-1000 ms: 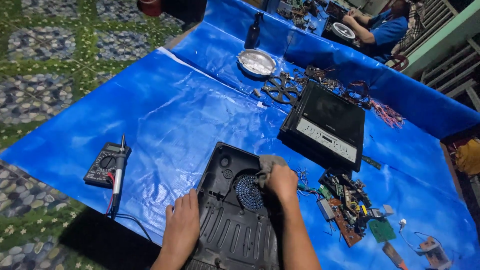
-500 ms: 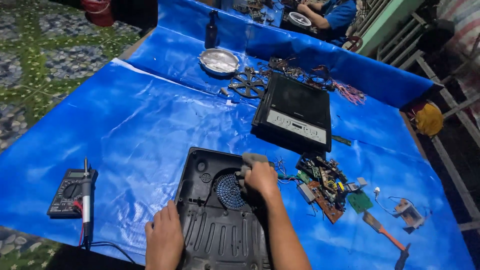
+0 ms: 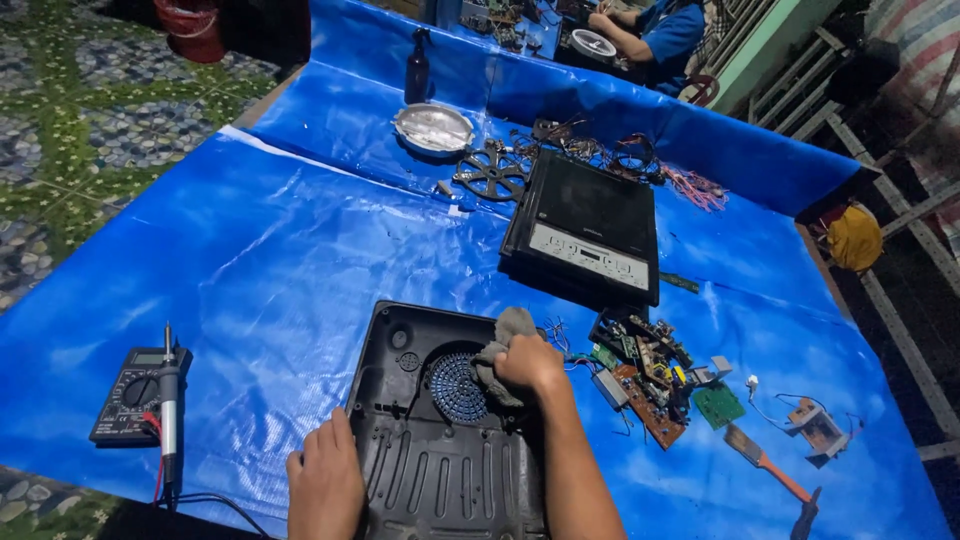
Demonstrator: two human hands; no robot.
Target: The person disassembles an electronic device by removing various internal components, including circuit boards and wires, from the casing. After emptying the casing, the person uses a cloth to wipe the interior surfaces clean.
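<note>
A black plastic cooker base (image 3: pixel 440 460) lies upside down on the blue tarp, its round fan grille (image 3: pixel 455 385) showing. My right hand (image 3: pixel 528 362) is closed on a grey rag (image 3: pixel 505 335) and presses it onto the base beside the grille. My left hand (image 3: pixel 325 485) lies flat on the base's near left edge, fingers together, holding nothing.
Black induction cooker top (image 3: pixel 585 232) lies beyond the base. Circuit boards and wires (image 3: pixel 650 372) lie right of my hand, a brush (image 3: pixel 768 460) further right. Multimeter and soldering iron (image 3: pixel 140 395) at left. Metal dish (image 3: pixel 432 127), coil frame (image 3: pixel 492 172), dark bottle (image 3: pixel 417 70) behind. Another person (image 3: pixel 650 30) sits far back.
The view has shifted so the base sits lower and more central. My right hand with the rag has moved slightly across the base near the grille. My left hand stays on the edge.
</note>
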